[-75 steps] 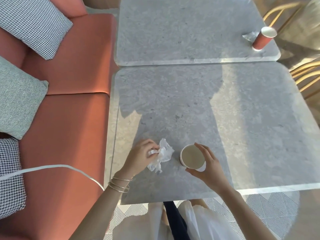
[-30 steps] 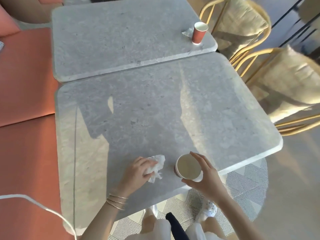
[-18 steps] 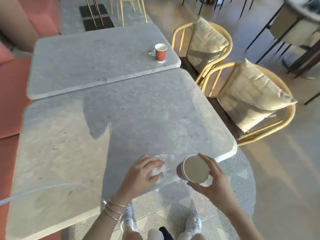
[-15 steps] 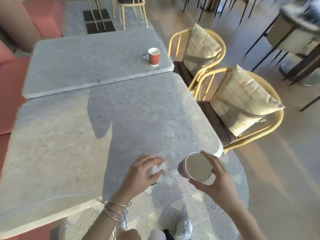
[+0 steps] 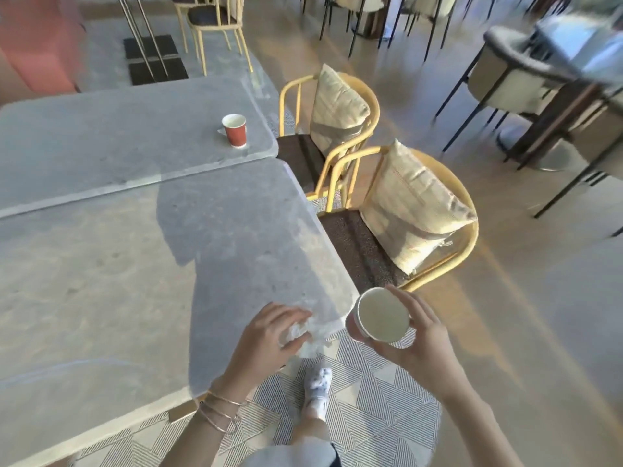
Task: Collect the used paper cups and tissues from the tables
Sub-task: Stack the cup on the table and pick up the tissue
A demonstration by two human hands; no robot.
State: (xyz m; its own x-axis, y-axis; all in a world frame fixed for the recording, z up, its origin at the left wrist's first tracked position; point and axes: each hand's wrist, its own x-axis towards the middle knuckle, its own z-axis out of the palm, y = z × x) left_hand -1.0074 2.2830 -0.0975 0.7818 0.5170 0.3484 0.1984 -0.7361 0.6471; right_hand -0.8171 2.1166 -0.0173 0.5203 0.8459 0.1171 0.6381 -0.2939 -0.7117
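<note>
My right hand (image 5: 419,338) holds a red paper cup (image 5: 379,318) just past the near table's right corner, its pale inside facing me. My left hand (image 5: 266,338) grips a crumpled white tissue (image 5: 305,335) over that corner of the near grey table (image 5: 101,281). A second red paper cup (image 5: 235,130) stands upright on the far grey table (image 5: 101,129) near its right edge, with a bit of tissue (image 5: 220,131) beside it.
Two yellow-framed chairs (image 5: 340,156) with beige cushions (image 5: 414,210) stand close along the right side of the tables. A patterned rug (image 5: 371,416) lies under my feet. A red sofa (image 5: 37,45) is at far left; dark-legged chairs and another table stand at the far right.
Both hands lifted the cup and tissue off the near table and carried them right, past its corner. My view swung right, away from the sofa toward the chairs.
</note>
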